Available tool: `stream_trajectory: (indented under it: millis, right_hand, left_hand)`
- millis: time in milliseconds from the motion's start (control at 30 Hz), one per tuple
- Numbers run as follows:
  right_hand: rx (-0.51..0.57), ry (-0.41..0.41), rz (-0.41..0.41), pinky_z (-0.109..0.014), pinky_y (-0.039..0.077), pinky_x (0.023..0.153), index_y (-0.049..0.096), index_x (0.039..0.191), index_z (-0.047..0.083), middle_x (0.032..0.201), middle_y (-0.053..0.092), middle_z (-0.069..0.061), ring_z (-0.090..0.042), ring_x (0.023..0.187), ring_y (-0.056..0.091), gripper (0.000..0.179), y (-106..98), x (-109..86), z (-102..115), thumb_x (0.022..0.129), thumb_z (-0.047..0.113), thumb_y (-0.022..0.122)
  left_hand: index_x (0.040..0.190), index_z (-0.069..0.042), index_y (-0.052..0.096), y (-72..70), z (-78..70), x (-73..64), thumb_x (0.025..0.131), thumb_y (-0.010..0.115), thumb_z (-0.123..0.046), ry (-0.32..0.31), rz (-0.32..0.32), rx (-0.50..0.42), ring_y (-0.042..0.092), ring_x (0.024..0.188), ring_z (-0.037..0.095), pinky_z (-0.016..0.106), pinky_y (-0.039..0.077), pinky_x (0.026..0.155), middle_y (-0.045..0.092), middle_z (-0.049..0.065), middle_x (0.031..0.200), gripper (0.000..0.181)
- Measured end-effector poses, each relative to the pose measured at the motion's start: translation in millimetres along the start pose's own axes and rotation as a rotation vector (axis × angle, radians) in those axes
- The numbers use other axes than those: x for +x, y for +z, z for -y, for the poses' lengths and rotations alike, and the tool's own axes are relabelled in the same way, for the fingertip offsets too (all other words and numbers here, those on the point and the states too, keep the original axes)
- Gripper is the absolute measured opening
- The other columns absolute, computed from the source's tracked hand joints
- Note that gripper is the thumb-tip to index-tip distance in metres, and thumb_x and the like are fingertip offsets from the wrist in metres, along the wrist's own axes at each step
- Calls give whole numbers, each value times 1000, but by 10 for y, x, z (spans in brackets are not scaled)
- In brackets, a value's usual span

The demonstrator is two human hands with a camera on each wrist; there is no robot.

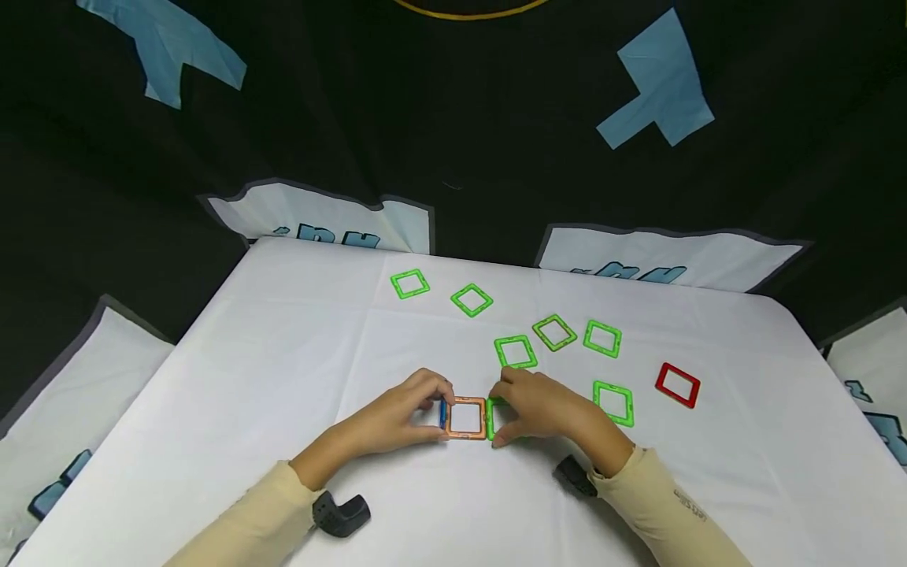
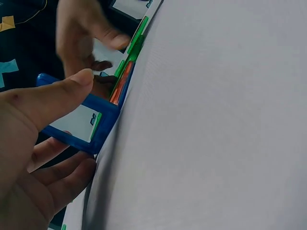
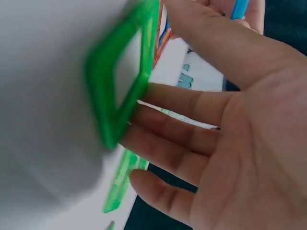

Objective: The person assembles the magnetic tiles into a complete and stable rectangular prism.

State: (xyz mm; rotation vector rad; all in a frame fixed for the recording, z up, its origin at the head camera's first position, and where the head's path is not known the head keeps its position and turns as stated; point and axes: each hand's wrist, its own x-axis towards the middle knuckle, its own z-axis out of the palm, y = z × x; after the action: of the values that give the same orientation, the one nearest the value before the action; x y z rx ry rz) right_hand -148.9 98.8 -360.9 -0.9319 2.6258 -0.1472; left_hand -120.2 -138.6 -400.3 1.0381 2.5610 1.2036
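My left hand (image 1: 405,411) pinches a blue square magnetic tile (image 2: 106,109) between thumb and fingers. The blue tile stands upright along the left edge of an orange square tile (image 1: 466,435), which lies flat on the table. On the orange tile's right side sits a green square tile (image 3: 106,81), flat and edge to edge with it. My right hand (image 1: 542,405) grips this green tile, thumb at its near edge and fingers at its far edge, and covers much of it in the head view. The left wrist view shows the tiles nearly edge-on.
Several loose green tiles lie behind and to the right, among them one green tile (image 1: 525,364) just beyond my right hand and another green tile (image 1: 629,403) beside it. A red tile (image 1: 693,400) lies farther right. White cloth covers the table (image 1: 283,339); a black curtain (image 1: 439,118) hangs behind.
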Motion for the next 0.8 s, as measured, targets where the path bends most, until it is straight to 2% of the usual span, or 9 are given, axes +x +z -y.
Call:
stream_trajectory:
  millis: [67, 167, 267, 333, 400, 533, 700, 800]
  right_hand:
    - [18, -36, 56, -31, 48, 79, 63, 111, 8, 99, 56, 1, -12, 85, 52, 49, -102, 96, -21, 76, 41, 70]
    - [46, -84, 105, -33, 49, 79, 62, 113, 6, 97, 61, -4, -15, 86, 56, 39, -288, 357, -60, 85, 33, 63]
    - [2, -64, 66, -34, 49, 86, 56, 123, 8, 112, 60, -8, -18, 98, 57, 42, -459, 722, -47, 88, 31, 61]
    - [-58, -32, 15, -36, 47, 93, 51, 130, 11, 124, 54, -9, -20, 108, 55, 48, -538, 985, -27, 87, 33, 61]
    - [-122, 5, -28, -40, 41, 102, 43, 136, 15, 138, 42, -9, -22, 122, 46, 56, -577, 1239, -10, 87, 37, 60]
    - [-180, 36, -55, -46, 27, 111, 27, 144, 20, 151, 21, -6, -24, 138, 25, 66, -562, 1658, 5, 89, 42, 55]
    - [-148, 47, -48, -48, 21, 113, 12, 147, 28, 155, 0, 0, -21, 142, 7, 73, -518, 1969, -2, 89, 46, 51]
    - [-119, 52, -37, -51, 18, 113, 10, 147, 34, 155, 0, 5, -21, 142, 3, 75, -534, 2085, -12, 87, 48, 53]
  left_hand:
    - [107, -19, 48, 4, -9, 5, 79, 71, -22, -1, 1, 13, 52, 105, 11, 28, 50, 90, 46, -4, 116, 36]
    - [107, -19, 48, 6, -18, 4, 79, 71, -22, -1, 3, 26, 51, 105, 11, 27, 50, 90, 45, -4, 116, 36]
    - [108, -19, 48, 2, -20, -3, 79, 71, -21, -4, 6, 32, 51, 105, 10, 25, 49, 90, 45, -4, 116, 37]
    - [108, -19, 48, -1, -20, 4, 79, 71, -21, 0, 8, 38, 51, 104, 9, 25, 49, 89, 45, -4, 116, 37]
    - [108, -19, 47, -3, -21, 17, 79, 71, -22, -3, 11, 40, 51, 104, 9, 24, 49, 89, 45, -5, 115, 38]
    - [108, -21, 47, 0, -27, 18, 79, 72, -23, -15, 19, 39, 51, 103, 8, 24, 48, 91, 45, -6, 115, 38]
    - [108, -19, 47, 13, -38, -5, 79, 71, -23, -6, 19, 30, 52, 105, 9, 25, 48, 93, 44, -5, 115, 38]
    - [107, -18, 47, 7, -45, -14, 78, 72, -22, -6, 8, 27, 52, 105, 9, 26, 48, 93, 44, -5, 115, 38]
